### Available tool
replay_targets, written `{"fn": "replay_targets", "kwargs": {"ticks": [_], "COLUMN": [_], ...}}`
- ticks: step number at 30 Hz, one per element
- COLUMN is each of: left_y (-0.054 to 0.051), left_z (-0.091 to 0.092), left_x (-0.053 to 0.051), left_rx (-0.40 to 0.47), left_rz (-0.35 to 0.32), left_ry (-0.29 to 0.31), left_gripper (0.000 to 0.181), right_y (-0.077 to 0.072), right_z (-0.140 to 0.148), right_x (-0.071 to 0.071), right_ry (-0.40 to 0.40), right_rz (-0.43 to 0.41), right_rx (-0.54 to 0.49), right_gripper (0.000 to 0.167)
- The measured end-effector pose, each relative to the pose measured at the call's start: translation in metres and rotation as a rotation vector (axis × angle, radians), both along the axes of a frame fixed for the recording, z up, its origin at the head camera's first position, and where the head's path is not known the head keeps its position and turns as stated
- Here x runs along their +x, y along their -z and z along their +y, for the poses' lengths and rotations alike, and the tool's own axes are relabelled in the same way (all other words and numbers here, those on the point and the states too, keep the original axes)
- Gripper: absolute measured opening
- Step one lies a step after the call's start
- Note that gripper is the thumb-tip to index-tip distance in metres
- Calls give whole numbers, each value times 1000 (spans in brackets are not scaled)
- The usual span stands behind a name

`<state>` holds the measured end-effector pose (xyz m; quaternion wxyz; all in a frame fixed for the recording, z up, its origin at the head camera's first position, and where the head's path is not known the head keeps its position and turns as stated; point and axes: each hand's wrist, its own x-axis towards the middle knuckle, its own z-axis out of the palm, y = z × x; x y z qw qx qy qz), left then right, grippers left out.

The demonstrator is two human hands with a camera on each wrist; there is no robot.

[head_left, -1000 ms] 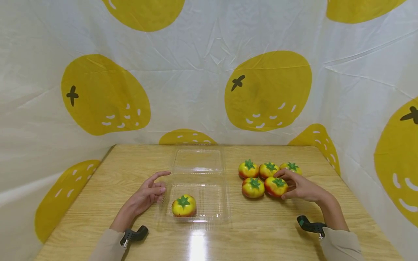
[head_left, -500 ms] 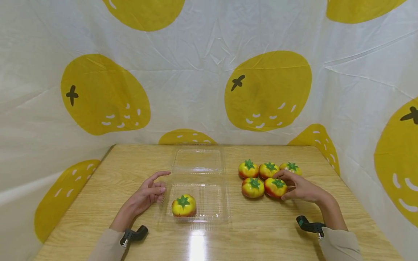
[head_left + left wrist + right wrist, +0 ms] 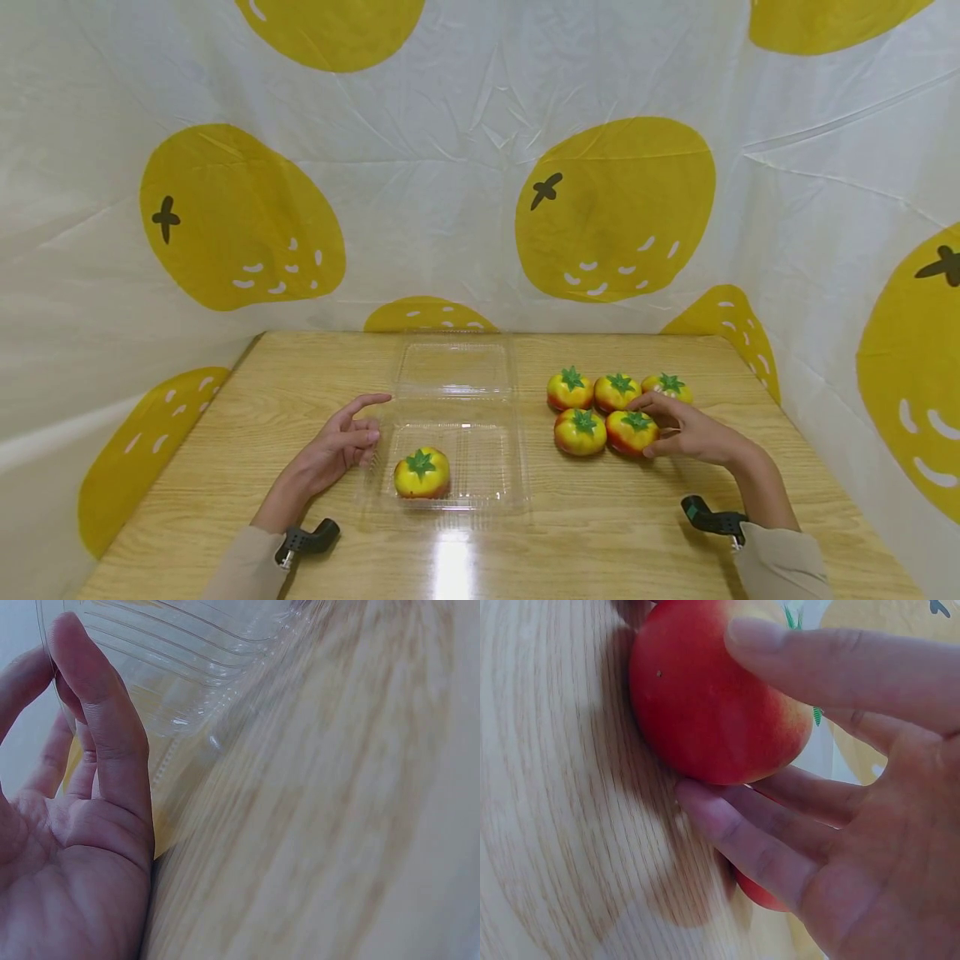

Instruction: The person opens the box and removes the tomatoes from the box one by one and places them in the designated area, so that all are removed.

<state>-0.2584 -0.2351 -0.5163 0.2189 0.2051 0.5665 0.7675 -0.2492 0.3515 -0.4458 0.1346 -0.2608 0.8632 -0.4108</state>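
In the head view, an open clear plastic container [image 3: 487, 467] lies on the table with its lid [image 3: 455, 367] folded back. One yellow-red artificial tomato [image 3: 422, 472] with green leaves sits in its front left corner. My left hand [image 3: 337, 450] pinches the container's left edge between thumb and fingers, its index finger reaching out. On the right, my right hand [image 3: 693, 429] holds another artificial tomato [image 3: 632, 432] at the table surface, nearest the front of a group. The right wrist view shows the thumb on the red side of that tomato [image 3: 697, 697], the other fingers beneath and behind.
Several more artificial tomatoes stand close by: one beside the held one [image 3: 580, 432], and a back row with a left tomato [image 3: 568, 390], a middle tomato [image 3: 617, 392] and a right tomato [image 3: 670, 387], partly hidden by my hand. A fruit-print curtain [image 3: 450, 208] encloses the wooden table [image 3: 600, 533].
My right hand and the tomato it holds have shifted very slightly to the left. The left hand and the container stay put.
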Motion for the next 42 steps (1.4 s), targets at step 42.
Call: {"fn": "replay_targets", "kwargs": {"ticks": [42], "left_y": [0], "left_z": [0], "left_x": [0], "left_rx": [18], "left_rz": [14], "left_ry": [13], "left_gripper": [56], "right_y": [-6], "right_z": [7], "right_x": [2], "right_ry": [7], "right_rz": [23], "right_rx": [-20], "right_gripper": [55]}}
